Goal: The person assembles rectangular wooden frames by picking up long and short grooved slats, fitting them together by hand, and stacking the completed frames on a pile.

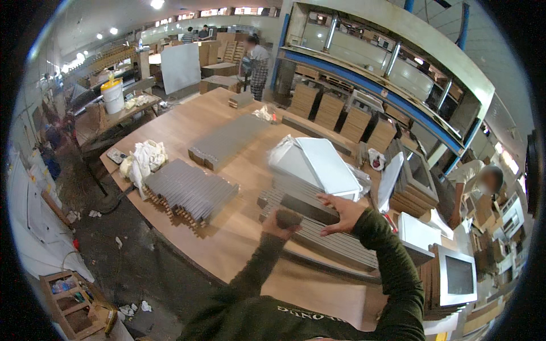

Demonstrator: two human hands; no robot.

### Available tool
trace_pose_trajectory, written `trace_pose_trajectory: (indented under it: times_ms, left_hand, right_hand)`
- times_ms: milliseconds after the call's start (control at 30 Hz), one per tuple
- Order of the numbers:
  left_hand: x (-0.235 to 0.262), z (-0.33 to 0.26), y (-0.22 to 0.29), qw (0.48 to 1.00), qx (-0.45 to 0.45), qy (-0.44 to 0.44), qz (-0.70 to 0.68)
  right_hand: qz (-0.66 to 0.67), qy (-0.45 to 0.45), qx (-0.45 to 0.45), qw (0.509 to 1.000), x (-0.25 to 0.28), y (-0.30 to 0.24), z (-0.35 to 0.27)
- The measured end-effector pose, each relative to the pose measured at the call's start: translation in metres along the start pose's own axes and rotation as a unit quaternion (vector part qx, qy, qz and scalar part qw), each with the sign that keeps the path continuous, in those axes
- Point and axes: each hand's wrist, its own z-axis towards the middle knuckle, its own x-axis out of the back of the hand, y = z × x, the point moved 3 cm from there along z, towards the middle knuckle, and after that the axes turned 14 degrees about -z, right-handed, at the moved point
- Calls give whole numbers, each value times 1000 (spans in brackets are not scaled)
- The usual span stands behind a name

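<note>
My left hand (pixel 274 228) is closed round a small dark brown pad (pixel 289 219); its exact kind is unclear. To its right, my right hand (pixel 346 215) is open, with thumb and fingers spread apart. The near end of a dark grey bar (pixel 307 208) lies close to those fingers, on top of a row of long grey strips (pixel 335 241). Whether the fingers touch the bar I cannot tell. Just beyond are white flat panels (pixel 330 165), partly wrapped in clear plastic.
The wooden table (pixel 256 258) also bears a stack of grey strips (pixel 190 190), a far grey stack (pixel 227 139) and white cloths (pixel 149 156). Framed panels (pixel 455 278) stand at the right. One person (pixel 478 176) is at the right, another (pixel 259 65) beyond the table.
</note>
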Motion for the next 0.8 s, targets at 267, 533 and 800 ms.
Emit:
trace_pose_trajectory:
  times_ms: [267,533,800]
  left_hand:
    - [-10,1,-21,889,176,50,-419]
    - [-31,-3,-16,942,157,-9,-297]
    - [16,3,-31,912,177,86,-361]
  right_hand:
    - [-64,451,73,887,172,-77,-41]
    - [-3,113,-84,990,3,-37,45]
    - [-93,395,-101,909,120,-6,-55]
